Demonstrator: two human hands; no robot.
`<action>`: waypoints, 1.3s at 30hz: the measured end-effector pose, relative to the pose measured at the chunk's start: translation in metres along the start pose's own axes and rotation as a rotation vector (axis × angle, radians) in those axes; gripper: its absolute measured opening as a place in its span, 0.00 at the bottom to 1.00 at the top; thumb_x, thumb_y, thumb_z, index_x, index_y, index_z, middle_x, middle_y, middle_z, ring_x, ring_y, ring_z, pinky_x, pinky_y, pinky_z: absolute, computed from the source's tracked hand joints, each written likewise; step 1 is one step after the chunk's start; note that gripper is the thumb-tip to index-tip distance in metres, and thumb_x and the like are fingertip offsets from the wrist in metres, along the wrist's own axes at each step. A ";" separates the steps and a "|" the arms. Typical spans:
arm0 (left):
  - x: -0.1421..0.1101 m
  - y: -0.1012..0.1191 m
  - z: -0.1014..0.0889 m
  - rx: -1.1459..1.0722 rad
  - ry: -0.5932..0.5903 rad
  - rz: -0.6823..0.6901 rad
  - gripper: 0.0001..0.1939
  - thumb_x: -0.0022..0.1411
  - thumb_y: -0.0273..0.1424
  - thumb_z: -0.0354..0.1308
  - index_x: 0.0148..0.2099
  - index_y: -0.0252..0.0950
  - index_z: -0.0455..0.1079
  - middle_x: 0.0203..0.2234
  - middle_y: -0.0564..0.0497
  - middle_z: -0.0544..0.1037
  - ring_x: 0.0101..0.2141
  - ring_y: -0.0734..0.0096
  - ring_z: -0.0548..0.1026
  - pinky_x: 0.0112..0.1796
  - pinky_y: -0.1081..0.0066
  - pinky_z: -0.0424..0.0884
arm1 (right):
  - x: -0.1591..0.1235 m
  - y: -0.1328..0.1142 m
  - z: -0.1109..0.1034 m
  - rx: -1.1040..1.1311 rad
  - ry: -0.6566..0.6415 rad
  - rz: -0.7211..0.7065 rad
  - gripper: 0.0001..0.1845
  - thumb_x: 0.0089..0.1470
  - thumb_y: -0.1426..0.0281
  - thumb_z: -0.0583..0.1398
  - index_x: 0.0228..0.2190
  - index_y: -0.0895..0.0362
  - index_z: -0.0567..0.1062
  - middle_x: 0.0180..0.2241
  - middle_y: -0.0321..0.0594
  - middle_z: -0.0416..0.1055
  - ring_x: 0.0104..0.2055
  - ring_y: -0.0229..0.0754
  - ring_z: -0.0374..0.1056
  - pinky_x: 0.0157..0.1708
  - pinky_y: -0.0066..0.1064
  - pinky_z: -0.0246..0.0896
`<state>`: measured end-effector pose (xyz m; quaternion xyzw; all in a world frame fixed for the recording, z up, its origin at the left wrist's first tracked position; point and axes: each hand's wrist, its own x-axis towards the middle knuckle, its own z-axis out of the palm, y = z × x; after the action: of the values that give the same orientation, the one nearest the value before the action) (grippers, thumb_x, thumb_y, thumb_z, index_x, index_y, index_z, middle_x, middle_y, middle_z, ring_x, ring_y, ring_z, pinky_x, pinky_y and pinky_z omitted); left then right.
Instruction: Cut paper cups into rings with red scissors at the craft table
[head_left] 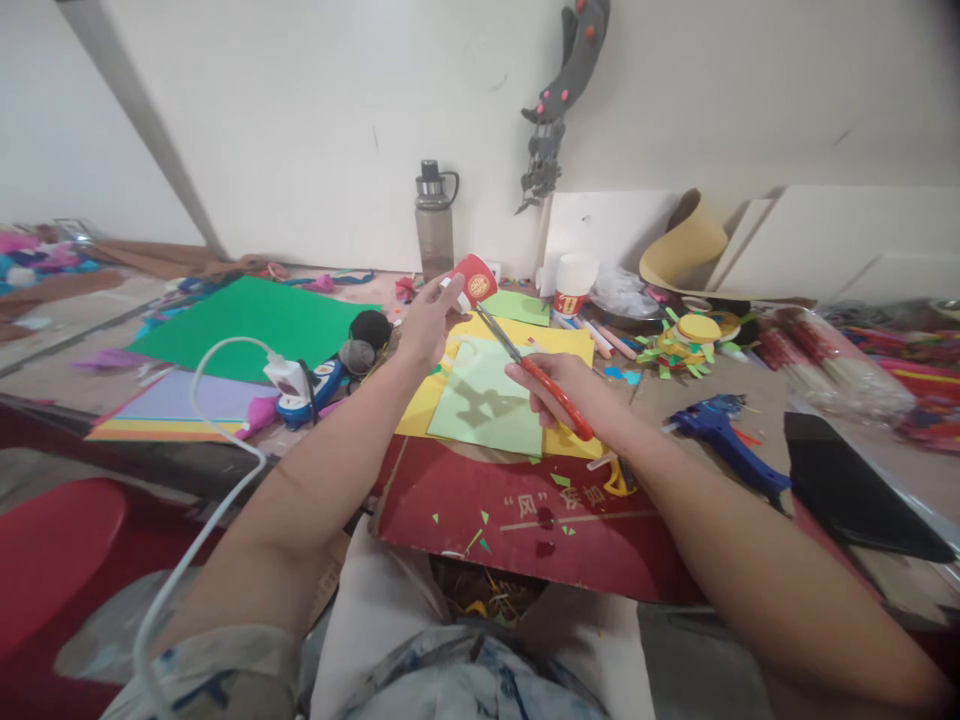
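Observation:
My left hand [429,322] grips a red and white paper cup [475,280] with a gold emblem, tilted in the air above the paper sheets. In my right hand [564,385] is a pair of scissors [551,387] with red handles. Their blades point up and left, with the tips close to the lower edge of the cup; whether they touch it I cannot tell. Beneath both hands lies a pale green sheet [480,410], shadowed by them, on top of a yellow sheet [416,408].
A green sheet [247,325] and a power strip [311,392] with a white charger are on the left. Behind stand a water bottle [435,225] and another paper cup [574,282]. On the right lie a blue glue gun [731,445] and a paper craft [690,342]. Red cardboard [465,500] forms the front edge.

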<state>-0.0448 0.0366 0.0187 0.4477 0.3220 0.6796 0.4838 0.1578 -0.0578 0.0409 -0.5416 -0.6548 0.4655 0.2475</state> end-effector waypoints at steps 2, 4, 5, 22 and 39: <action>0.000 0.000 -0.001 0.003 -0.019 0.011 0.16 0.54 0.40 0.71 0.38 0.36 0.73 0.30 0.52 0.77 0.28 0.78 0.74 0.31 0.76 0.74 | 0.000 0.000 0.000 0.008 -0.011 -0.002 0.17 0.60 0.55 0.64 0.33 0.57 0.74 0.16 0.30 0.65 0.13 0.32 0.61 0.12 0.22 0.52; 0.000 -0.001 -0.001 0.005 -0.035 0.021 0.16 0.55 0.41 0.71 0.38 0.36 0.74 0.30 0.52 0.76 0.27 0.78 0.72 0.31 0.76 0.74 | 0.001 0.001 0.001 0.010 -0.006 -0.002 0.18 0.59 0.54 0.65 0.33 0.57 0.74 0.16 0.30 0.65 0.13 0.33 0.61 0.11 0.22 0.51; 0.001 -0.001 -0.001 0.007 -0.040 0.026 0.16 0.55 0.41 0.71 0.39 0.36 0.74 0.30 0.52 0.76 0.27 0.79 0.72 0.31 0.76 0.74 | 0.001 0.001 0.001 0.008 -0.002 -0.001 0.19 0.58 0.53 0.65 0.33 0.57 0.74 0.16 0.31 0.65 0.13 0.33 0.61 0.11 0.22 0.51; 0.002 -0.004 -0.003 0.105 -0.033 0.077 0.19 0.56 0.41 0.70 0.45 0.36 0.75 0.31 0.52 0.76 0.28 0.78 0.73 0.31 0.75 0.72 | 0.003 0.003 0.003 0.031 0.007 0.019 0.17 0.59 0.56 0.65 0.32 0.57 0.73 0.15 0.30 0.64 0.11 0.33 0.60 0.12 0.24 0.52; 0.002 -0.003 -0.004 0.151 -0.087 0.120 0.20 0.54 0.43 0.71 0.45 0.37 0.76 0.32 0.50 0.77 0.31 0.75 0.74 0.33 0.74 0.73 | 0.011 0.015 0.002 -0.063 0.022 -0.089 0.18 0.59 0.54 0.62 0.32 0.57 0.74 0.13 0.28 0.59 0.12 0.33 0.55 0.15 0.26 0.49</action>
<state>-0.0476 0.0396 0.0148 0.5306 0.3235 0.6610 0.4205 0.1603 -0.0487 0.0255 -0.5246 -0.6897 0.4272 0.2580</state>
